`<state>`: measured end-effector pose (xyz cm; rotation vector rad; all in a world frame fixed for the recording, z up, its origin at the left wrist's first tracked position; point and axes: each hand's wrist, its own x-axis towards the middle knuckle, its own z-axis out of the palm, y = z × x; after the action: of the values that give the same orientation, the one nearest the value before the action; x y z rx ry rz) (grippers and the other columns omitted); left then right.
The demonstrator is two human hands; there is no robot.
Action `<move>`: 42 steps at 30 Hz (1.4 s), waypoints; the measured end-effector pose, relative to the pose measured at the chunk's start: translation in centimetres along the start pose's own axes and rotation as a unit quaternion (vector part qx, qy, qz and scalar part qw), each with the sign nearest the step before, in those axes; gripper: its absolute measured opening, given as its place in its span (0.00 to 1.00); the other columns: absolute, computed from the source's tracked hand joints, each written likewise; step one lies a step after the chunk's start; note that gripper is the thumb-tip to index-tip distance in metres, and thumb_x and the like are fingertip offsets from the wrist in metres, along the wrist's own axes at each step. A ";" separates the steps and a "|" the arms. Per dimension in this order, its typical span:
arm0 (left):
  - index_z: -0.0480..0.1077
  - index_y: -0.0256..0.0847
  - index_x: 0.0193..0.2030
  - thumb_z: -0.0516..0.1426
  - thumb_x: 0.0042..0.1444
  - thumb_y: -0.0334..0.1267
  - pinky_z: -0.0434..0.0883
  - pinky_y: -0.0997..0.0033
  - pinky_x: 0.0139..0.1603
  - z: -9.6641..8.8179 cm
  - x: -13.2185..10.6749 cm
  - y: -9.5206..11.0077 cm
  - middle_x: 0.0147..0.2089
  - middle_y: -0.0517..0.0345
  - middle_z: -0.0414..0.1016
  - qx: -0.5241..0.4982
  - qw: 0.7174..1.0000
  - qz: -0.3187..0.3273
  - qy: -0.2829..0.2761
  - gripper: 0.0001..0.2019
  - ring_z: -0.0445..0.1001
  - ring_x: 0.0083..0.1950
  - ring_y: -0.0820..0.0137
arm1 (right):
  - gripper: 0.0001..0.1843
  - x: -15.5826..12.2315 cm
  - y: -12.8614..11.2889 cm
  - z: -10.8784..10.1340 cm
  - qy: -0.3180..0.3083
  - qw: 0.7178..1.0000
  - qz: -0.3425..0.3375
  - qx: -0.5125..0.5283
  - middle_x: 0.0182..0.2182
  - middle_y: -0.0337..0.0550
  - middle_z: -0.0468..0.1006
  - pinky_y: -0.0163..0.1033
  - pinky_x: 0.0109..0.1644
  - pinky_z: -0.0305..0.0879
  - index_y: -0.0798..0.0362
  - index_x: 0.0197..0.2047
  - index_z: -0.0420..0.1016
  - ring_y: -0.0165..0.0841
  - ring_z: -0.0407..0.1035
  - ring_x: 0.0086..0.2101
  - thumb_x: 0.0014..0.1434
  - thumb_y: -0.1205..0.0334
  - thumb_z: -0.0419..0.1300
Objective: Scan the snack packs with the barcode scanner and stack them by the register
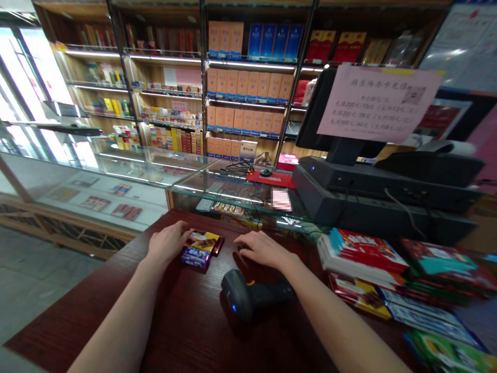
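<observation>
Dark-stained wood of a shop counter (79,316) fills the lower part of the frame, and a small pile of chocolate bars (202,250) is placed on it just left of centre, between the two hands. A purple-wrapped bar (195,258) is seen at the front, a yellow-wrapped bar (203,241) behind it, and a dark red bar (218,245) at the right edge of the pile.

The left hand (169,242) is laid palm down and open, with its fingertips touching or just beside the pile's left side; no grip is shown. The right hand (264,249) is also held palm down, its fingers loosely curved and nothing held, and is placed near the pile's right side without touching it. A black barcode scanner (248,295) lies on its side below the right hand, near the wrist.

Stacked packaged goods (363,254) are heaped at the lower right, blurred and cut off by the frame edge. The wrapper lettering on the bars cannot be read. A pink notice (378,103) is taped to a monitor (320,116) at the upper right, its small print hard to make out. A pink patch (281,199) on the glass display case (233,194) is pixelated.
</observation>
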<state>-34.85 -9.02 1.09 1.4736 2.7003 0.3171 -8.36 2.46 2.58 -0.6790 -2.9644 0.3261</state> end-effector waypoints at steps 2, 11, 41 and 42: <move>0.71 0.44 0.57 0.46 0.65 0.50 0.71 0.57 0.51 -0.1 -0.1 0.0 0.54 0.45 0.80 -0.006 1.000 0.002 0.002 0.22 0.77 0.55 0.53 | 0.17 0.3 -0.1 0.1 -0.001 1.000 -0.006 0.002 0.53 0.47 0.80 0.48 0.59 0.63 0.48 0.57 0.75 0.42 0.72 0.54 0.65 0.63 0.60; 0.73 0.45 0.55 0.47 0.64 0.45 0.71 0.58 0.51 1.1 0.5 0.1 0.52 0.46 0.81 -0.054 0.998 0.032 0.018 0.20 0.79 0.53 0.53 | 0.21 1.1 -0.4 0.3 0.007 1.000 -0.013 0.021 0.56 0.48 0.79 0.50 0.61 0.63 0.48 0.61 0.71 0.43 0.71 0.56 0.65 0.61 0.60; 0.74 0.45 0.53 0.48 0.64 0.42 0.70 0.64 0.56 2.1 0.7 1.7 0.54 0.53 0.81 -0.169 0.980 0.104 0.018 0.18 0.78 0.56 0.61 | 0.41 2.4 -0.8 1.6 0.073 0.995 0.063 -0.016 0.52 0.54 0.80 0.48 0.53 0.66 0.51 0.68 0.62 0.48 0.75 0.50 0.55 0.48 0.69; 0.74 0.44 0.53 0.48 0.63 0.42 0.70 0.64 0.57 2.1 0.8 1.8 0.54 0.53 0.81 -0.185 0.976 0.111 0.021 0.19 0.78 0.56 0.61 | 0.41 2.0 -0.8 1.4 0.083 0.994 0.062 -0.018 0.52 0.54 0.81 0.48 0.53 0.66 0.51 0.68 0.63 0.48 0.75 0.50 0.55 0.48 0.68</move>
<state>-33.49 -7.10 -0.51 1.6580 2.3323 0.8198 -10.70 2.41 1.44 -0.8538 -2.7841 0.2132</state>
